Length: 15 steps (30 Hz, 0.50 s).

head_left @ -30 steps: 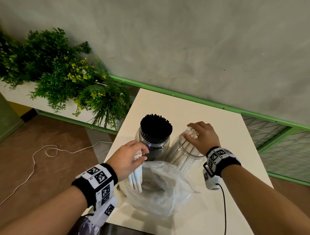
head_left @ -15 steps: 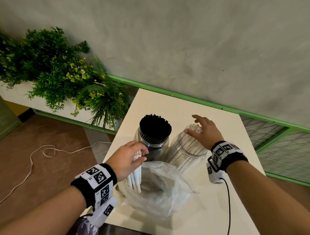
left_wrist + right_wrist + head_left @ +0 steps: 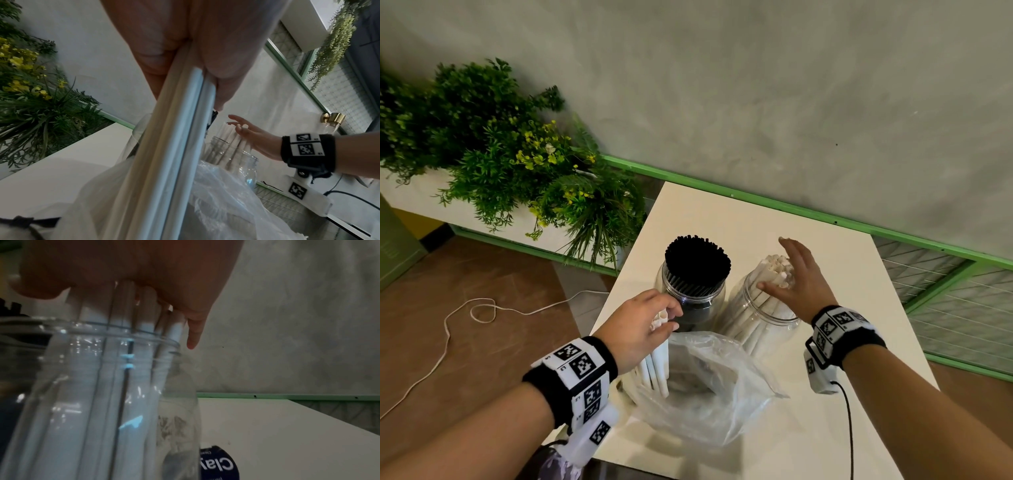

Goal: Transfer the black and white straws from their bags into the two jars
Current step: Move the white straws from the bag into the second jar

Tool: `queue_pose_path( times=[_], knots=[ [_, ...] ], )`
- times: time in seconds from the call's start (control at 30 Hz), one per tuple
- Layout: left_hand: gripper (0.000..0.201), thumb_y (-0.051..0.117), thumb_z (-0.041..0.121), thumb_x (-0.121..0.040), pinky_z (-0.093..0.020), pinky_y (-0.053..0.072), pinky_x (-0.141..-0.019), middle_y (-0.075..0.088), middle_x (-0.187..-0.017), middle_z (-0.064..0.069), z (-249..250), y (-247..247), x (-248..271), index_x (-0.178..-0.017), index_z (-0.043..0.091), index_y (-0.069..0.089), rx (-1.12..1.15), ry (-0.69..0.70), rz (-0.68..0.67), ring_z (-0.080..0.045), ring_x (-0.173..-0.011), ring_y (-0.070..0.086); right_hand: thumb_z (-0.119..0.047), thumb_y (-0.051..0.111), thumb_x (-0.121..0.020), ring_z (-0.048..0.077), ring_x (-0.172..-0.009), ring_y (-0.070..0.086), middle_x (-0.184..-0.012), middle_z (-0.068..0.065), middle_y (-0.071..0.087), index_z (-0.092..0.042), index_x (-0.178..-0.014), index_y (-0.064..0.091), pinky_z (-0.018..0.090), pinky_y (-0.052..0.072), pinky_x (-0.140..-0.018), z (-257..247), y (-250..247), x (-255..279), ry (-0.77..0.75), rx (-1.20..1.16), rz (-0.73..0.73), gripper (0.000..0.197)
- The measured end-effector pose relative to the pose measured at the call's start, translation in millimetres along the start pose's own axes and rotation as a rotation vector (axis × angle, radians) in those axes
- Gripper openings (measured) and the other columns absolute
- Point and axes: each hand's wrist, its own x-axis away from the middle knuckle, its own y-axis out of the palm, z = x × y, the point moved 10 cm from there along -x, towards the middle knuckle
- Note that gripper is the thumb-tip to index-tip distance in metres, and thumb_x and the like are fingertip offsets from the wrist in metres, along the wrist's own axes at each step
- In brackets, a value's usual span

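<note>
Two clear jars stand side by side on the white table (image 3: 835, 421). The left jar (image 3: 690, 301) is packed with black straws (image 3: 698, 259). The right jar (image 3: 758, 320) holds white straws (image 3: 774, 270) leaning to the far side. My right hand (image 3: 792, 274) lies flat, fingers straight, on the tops of those white straws (image 3: 131, 369). My left hand (image 3: 643, 325) grips a small bundle of white straws (image 3: 655, 368) standing in the open clear plastic bag (image 3: 709, 394) in front of the jars. The left wrist view has that bundle (image 3: 164, 146) running from my palm into the bag (image 3: 226, 194).
A planter of green plants with yellow flowers (image 3: 510, 164) sits left of the table against the grey wall. A white cord (image 3: 448, 325) lies on the brown floor. A green-framed wire grille (image 3: 955, 308) runs along the right. A dark label (image 3: 220, 465) shows behind the right jar.
My right hand has uncurled from the white straw tops and now lies flatter, shifted toward the far side of the jar. The left hand and its bundle have hardly moved.
</note>
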Motion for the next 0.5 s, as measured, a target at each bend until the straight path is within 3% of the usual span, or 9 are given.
queue_pose_path(
  times=[0.07,0.13,0.27,0.33,0.5],
  knots=[
    [0.013,0.054,0.034,-0.087,-0.015,0.042,-0.076,0.052,-0.093,0.019,0,0,0,-0.096,0.043,0.050,-0.004,0.002,0.001,-0.003,-0.090,0.053,-0.063,0.067,-0.073,0.016,-0.125,0.042,-0.139,-0.006,0.044,-0.036,-0.138,0.043,0.031,0.040,-0.099,-5,6,-5,-0.007,0.080,0.004,0.075],
    [0.012,0.053,0.036,-0.086,-0.014,0.041,-0.077,0.052,-0.093,0.019,-1,-1,0,-0.096,0.043,0.050,-0.008,0.002,0.004,-0.002,-0.090,0.052,-0.058,0.069,-0.075,0.020,-0.110,0.052,-0.117,-0.005,0.057,-0.030,-0.125,0.058,0.032,0.044,-0.090,-9,3,-4,-0.029,0.121,0.099,0.058],
    [0.011,0.052,0.038,-0.086,-0.016,0.042,-0.077,0.051,-0.092,0.020,-3,0,0,-0.096,0.043,0.050,-0.016,-0.001,0.000,-0.001,-0.090,0.052,-0.052,0.071,-0.075,0.021,-0.087,0.053,-0.092,-0.003,0.061,-0.021,-0.104,0.071,0.031,0.044,-0.075,-21,-18,-8,-0.121,0.136,0.270,0.042],
    [0.011,0.049,0.043,-0.086,-0.016,0.042,-0.078,0.051,-0.092,0.020,-5,-1,0,-0.096,0.044,0.049,-0.018,-0.002,0.003,-0.001,-0.090,0.052,-0.049,0.072,-0.076,0.023,-0.088,0.052,-0.091,-0.002,0.060,-0.021,-0.104,0.072,0.030,0.043,-0.076,-24,-22,-15,-0.120,0.157,0.265,0.039],
    [0.010,0.047,0.046,-0.083,-0.020,0.044,-0.079,0.052,-0.093,0.019,-5,-1,0,-0.094,0.046,0.047,-0.019,-0.004,0.003,-0.001,-0.090,0.052,-0.050,0.069,-0.080,0.025,-0.108,0.047,-0.118,0.001,0.056,-0.026,-0.133,0.051,0.039,0.045,-0.092,-10,-2,-17,-0.029,0.236,0.067,0.060]
  ],
)
